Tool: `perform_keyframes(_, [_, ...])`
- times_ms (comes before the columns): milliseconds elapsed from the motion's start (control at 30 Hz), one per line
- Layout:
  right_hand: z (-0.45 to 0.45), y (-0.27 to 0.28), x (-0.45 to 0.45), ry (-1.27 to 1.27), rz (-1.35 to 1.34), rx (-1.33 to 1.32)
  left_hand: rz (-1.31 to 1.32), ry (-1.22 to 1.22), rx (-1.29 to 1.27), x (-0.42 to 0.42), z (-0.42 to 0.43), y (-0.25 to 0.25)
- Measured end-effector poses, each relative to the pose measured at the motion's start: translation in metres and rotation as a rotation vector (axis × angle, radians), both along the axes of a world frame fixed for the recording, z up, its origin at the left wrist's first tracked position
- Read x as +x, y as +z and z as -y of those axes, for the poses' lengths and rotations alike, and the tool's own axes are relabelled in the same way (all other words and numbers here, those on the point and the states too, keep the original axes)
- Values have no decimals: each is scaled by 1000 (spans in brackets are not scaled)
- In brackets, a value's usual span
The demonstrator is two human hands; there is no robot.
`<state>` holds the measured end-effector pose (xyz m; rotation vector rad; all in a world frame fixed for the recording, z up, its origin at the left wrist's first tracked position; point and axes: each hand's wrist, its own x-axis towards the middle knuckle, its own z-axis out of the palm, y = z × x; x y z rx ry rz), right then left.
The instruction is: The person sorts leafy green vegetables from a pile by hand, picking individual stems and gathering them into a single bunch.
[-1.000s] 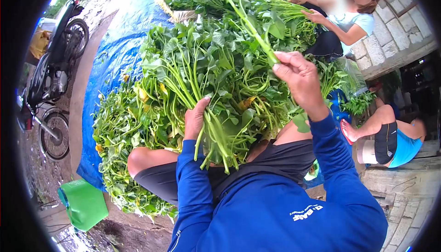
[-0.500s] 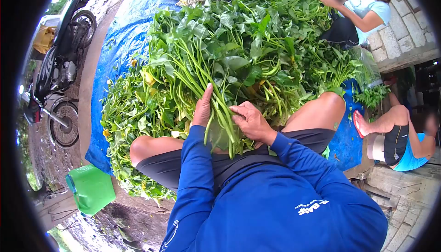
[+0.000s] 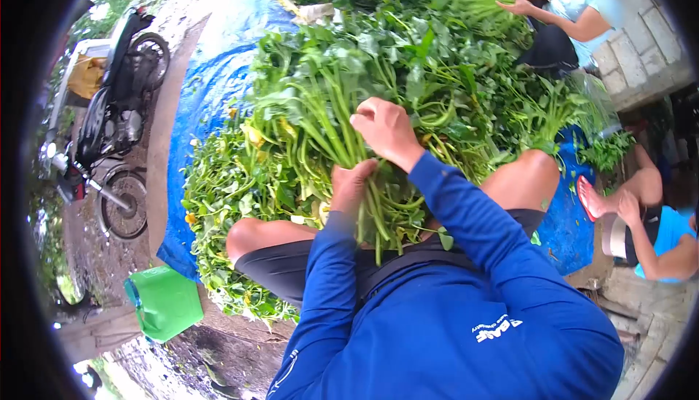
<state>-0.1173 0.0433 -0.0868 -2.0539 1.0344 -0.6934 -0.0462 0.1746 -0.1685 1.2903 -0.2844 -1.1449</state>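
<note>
My left hand [image 3: 352,185] is wrapped round a bunch of long green stems [image 3: 331,119], whose leafy tops fan out up and left and whose cut ends hang toward my lap. Just right of the bunch, my right hand [image 3: 387,132] has its fingers curled at the upper stems; whether it grips anything is hidden. A large heap of leafy greens [image 3: 429,57], with some yellow leaves, lies beyond and around my crossed legs.
The heap rests on a blue tarp [image 3: 207,83]. A green container [image 3: 164,304] stands at lower left, a motorcycle [image 3: 109,127] at far left. One person [image 3: 575,17] holds greens at upper right; another person [image 3: 662,243] sits at right.
My right hand has come down from upper right, where it held a single stem, to beside the bunch, then moved slightly up along it. The stem no longer shows separately.
</note>
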Motion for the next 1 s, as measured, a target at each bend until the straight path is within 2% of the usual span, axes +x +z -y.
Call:
perform_keyframes(33, [13, -14, 16, -51, -52, -19, 17, -14, -7, -2, -1, 16])
perform_keyframes(67, [23, -24, 23, -26, -36, -52, 88, -34, 41, 1, 1, 0])
perform_keyframes(133, [36, -42, 24, -6, 103, 58, 121, -69, -99, 2, 0, -1])
perform_keyframes(167, [41, -61, 27, -90, 157, 306, 147, -59, -139, 3, 2, 13])
perform_keyframes(200, [36, -55, 30, -138, 278, 529, 166, -60, -170, 2, 0, 25])
perform_keyframes(233, [32, -52, 33, -94, 242, 416, 103, -143, -130, 8, -1, 22])
perform_keyframes(267, [33, -47, 38, -53, 210, 297, 135, -102, -119, 14, -1, 15])
perform_keyframes(300, [38, -32, 43, 22, 165, 439, 166, -65, -109, 22, 0, 6])
perform_keyframes(333, [48, -25, 41, 179, 331, 616, 188, -38, -94, 27, -2, -1])
perform_keyframes(367, [47, 6, 33, 147, 499, 658, 193, -3, -122, 40, -1, 0])
perform_keyframes(400, [58, 27, 19, 131, 467, 476, 183, 27, -139, 51, -5, 4])
perform_keyframes(467, [68, 71, -18, 50, 375, 333, 25, -9, -20, 71, -24, 45])
perform_keyframes(533, [67, 94, -53, 73, 287, 314, -2, 104, -108, 76, -25, 69])
perform_keyframes(600, [48, 113, -81, 227, 252, 294, -5, 181, -203, 87, -25, 70])
perform_keyframes(633, [36, 115, -92, 300, 232, 286, -21, 223, -234, 91, -24, 68])
perform_keyframes(667, [25, 103, -96, 390, 366, 353, -11, 128, -252, 102, -32, 70])
perform_keyframes(767, [-11, 101, -113, 402, 255, 242, -96, 147, -287, 100, -36, 81])
perform_keyframes(800, [-21, 95, -116, 378, 197, 107, -84, 163, -295, 98, -37, 83])
perform_keyframes(867, [-43, 114, -116, 308, -365, 180, -86, 121, -308, 99, -39, 78])
perform_keyframes(967, [-61, 68, -110, 197, -212, 326, -145, 142, -321, 87, -34, 81])
perform_keyframes(1000, [-63, 50, -110, 179, 2, 492, -90, 150, -338, 84, -33, 80])
